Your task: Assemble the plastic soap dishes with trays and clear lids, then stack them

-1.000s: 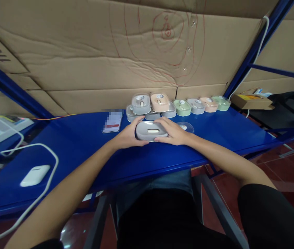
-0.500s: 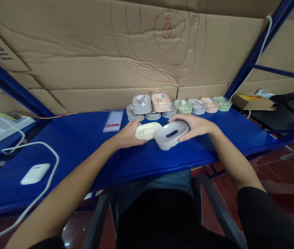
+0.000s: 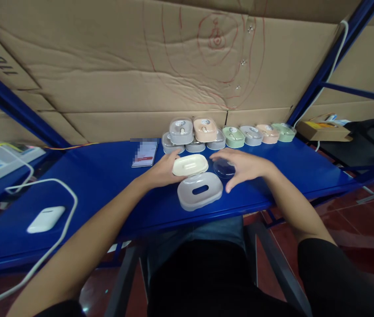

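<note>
From where I sit, I have the left hand (image 3: 164, 171) closed round the left end of the cream insert (image 3: 191, 165), fingers behind it and thumb toward the near side; I can't tell whether its underside touches the blue table (image 3: 114, 171). The right hand (image 3: 248, 166) grips nothing that I can make out — fingers and thumb are spread wide apart, curved about the clear lid (image 3: 222, 168). The lid lies on the table to the right of the insert, but I can't judge whether the skin touches it.

The grey shell (image 3: 187, 193), with its oval slot facing up, sits near the table's front edge, just on my side of the insert and left of the right thumb.

Behind the hands I count 5 lidded boxes stacked 3 below and 2 above: the upper pair is a grey box (image 3: 180, 132) and a peach box (image 3: 205, 131). Right of them runs a row of 4 boxes (image 3: 251, 135) — green, grey, peach, green. A phone (image 3: 144, 154) lies left of the stack, and a white case (image 3: 46, 219) rests farther left, beside a white cable (image 3: 75, 198).
</note>
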The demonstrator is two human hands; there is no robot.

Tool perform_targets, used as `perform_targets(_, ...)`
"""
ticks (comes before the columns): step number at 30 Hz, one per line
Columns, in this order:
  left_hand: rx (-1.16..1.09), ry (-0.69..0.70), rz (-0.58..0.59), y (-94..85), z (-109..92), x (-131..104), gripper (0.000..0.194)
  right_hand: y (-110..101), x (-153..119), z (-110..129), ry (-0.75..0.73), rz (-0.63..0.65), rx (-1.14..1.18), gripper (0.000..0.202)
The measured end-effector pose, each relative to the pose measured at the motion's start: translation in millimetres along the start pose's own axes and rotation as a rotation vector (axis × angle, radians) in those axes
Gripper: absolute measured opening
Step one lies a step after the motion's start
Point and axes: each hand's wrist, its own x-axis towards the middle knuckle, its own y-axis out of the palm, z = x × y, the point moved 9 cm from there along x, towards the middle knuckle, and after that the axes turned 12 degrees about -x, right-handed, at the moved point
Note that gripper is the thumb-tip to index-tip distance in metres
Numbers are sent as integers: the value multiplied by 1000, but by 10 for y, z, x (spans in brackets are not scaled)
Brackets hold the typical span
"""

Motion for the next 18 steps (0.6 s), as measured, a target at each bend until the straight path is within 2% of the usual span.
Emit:
perform_targets(2, 10, -11, 11, 5, 3, -1, 117, -123, -119, -351, 120, 17, -17, 115)
perform_targets(5, 16, -23, 12, 4, 20, 3, 117, -75, -232, -746, 278, 126, -52, 114)
perform_targets(7, 13, -26, 5, 1, 37, 8, 118, 22, -253, -855, 337, 196, -63, 107)
perform_targets(9, 8, -29, 3, 0, 49, 12, 118, 51, -248, -865, 377, 209, -81, 98)
perform_targets(11, 4, -35, 14, 8, 49, 14, 118, -5, -234, -784, 380, 175, -83, 93)
perform_targets(13, 4, -43, 25, 15, 41, 14, 118, -139, -201, -604, 323, 81, -61, 92)
perform_targets(16, 6, -40, 20, 11, 20, 15, 119, -339, -116, -178, 148, -126, -36, 92)
perform_targets(18, 3, -28, 15, 11, 14, 16, 118, -330, -41, 155, 11, -212, -36, 92)
